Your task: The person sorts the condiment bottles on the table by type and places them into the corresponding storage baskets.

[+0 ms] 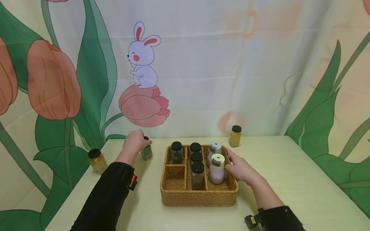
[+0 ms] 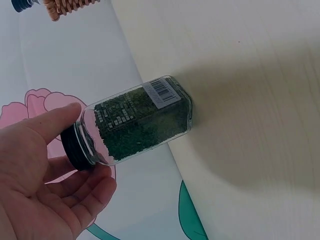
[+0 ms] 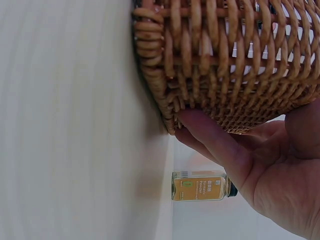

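My left hand (image 1: pixel 134 141) pinches the black lid of a glass spice jar (image 2: pixel 142 120) filled with dried green herbs. The jar leans, its base close to the table; I cannot tell if they touch. At the right side of the wicker basket (image 1: pixel 199 198), my right hand (image 1: pixel 242 168) grips the wall, its fingers (image 3: pixel 212 135) against the outer weave. Inside the basket, one black-capped jar (image 1: pixel 176 154) stands at the back left. Several dark spice jars (image 1: pixel 198 176) line the middle compartment, and two white-topped shakers (image 1: pixel 216 170) occupy the right one. The front-left compartment holds nothing.
A yellow spice jar (image 1: pixel 98 161) stands by the table's left edge. Another yellow jar, labelled turmeric powder (image 3: pixel 198 188), stands at the back right, beyond the basket. A printed curtain (image 1: pixel 196 80) hangs behind the pale table (image 1: pixel 295 179).
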The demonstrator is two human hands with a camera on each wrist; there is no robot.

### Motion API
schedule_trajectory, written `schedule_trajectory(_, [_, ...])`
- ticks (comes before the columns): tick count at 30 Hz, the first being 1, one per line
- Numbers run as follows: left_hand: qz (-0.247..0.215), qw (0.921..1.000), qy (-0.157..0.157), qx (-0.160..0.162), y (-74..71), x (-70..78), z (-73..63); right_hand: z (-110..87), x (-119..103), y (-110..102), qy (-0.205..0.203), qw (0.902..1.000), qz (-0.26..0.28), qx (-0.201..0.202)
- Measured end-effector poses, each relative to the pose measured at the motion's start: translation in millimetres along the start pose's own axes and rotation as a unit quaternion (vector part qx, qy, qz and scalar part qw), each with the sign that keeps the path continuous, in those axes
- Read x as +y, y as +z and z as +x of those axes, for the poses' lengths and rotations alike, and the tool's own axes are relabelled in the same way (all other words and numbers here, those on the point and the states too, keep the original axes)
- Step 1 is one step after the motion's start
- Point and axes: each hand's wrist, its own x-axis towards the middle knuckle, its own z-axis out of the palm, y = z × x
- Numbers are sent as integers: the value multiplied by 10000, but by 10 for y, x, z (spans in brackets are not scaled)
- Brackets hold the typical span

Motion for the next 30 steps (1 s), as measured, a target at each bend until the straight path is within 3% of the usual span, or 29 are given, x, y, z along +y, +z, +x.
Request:
schedule_trajectory(14, [-83, 9990, -68, -439, -40, 133, 13, -33, 21, -36, 47, 10000, -68, 10])
schedule_trajectory(18, [-181, 9979, 68, -621, -84, 127, 6, -31, 8, -25, 12, 10000, -70, 6])
schedule_trajectory(24, [-167, 9975, 267, -637, -122, 90, -13, -21, -7, -17, -32, 10000, -75, 1])
schedule_trajectory(30, [-137, 9949, 783, -622, -195, 58, -27, -1, -2, 0, -63, 10000, -29, -10])
